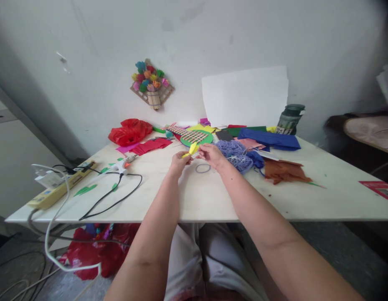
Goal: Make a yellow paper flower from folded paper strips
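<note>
A small yellow crepe-paper flower (pixel 194 148) is held just above the table, its gathered lower end pinched in my left hand (pixel 180 160). My right hand (pixel 211 154) is closed in a pinch at the flower's right side. What sits between those fingertips is too small to make out. On the tabletop under my hands lies a thin loop of purple-blue yarn (pixel 202 168). A tangled heap of the same yarn (pixel 233 152) rests right of my right hand. Behind the flower is a green disc with a lattice of thin sticks (pixel 196 136).
A glue gun (pixel 121 166) with a trailing black cable and a yellow power strip (pixel 64 186) are on the left. Red plastic (pixel 130 131) lies at back left. Blue paper (pixel 269 139), brown paper (pixel 286 171) and a dark bottle (pixel 290 119) are on the right.
</note>
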The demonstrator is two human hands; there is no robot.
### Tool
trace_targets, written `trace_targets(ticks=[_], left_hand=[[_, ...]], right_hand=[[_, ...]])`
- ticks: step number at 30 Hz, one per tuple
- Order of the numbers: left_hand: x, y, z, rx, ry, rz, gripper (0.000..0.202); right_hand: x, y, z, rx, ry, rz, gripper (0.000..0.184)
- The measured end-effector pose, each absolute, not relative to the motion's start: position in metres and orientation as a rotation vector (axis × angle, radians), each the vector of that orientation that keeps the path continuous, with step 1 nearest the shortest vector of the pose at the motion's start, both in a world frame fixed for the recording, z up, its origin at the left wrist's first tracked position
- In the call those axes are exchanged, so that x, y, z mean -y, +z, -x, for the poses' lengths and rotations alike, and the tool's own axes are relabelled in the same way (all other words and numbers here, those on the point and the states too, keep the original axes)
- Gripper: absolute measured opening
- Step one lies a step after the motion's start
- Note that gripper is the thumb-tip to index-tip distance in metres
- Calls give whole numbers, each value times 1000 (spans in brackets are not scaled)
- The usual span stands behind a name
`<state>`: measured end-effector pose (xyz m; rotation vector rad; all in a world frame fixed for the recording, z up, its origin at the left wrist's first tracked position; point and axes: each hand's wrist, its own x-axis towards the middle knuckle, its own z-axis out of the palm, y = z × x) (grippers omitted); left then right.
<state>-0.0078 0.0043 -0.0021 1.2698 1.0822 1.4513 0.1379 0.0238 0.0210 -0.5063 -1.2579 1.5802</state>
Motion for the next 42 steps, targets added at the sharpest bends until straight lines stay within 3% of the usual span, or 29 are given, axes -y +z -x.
trace_targets(ticks=[6, 12, 18, 22, 32, 42], left_hand=[[-13, -6, 9, -1436, 1477, -1342, 13], [-14, -7, 16, -1414, 1603, -1549, 25], [3, 8, 4, -1157, 1224, -1856, 25], [15, 16, 0, -944, 893, -1777, 18], [15, 17, 0, -473, 1391, -1069, 37], [11, 15, 16, -458, 1333, -1027, 28]], right_hand=[[-22, 21, -135, 1489, 1514, 468, 25], [-17, 29, -138, 1752, 1245, 612, 26], [-28, 41, -159, 1757, 1099, 672, 23], [-38, 36, -173, 1675, 1186, 764, 24], [-45, 10, -148, 1308, 1464, 845, 14], [-35, 19, -157, 1266, 1626, 760, 28]])
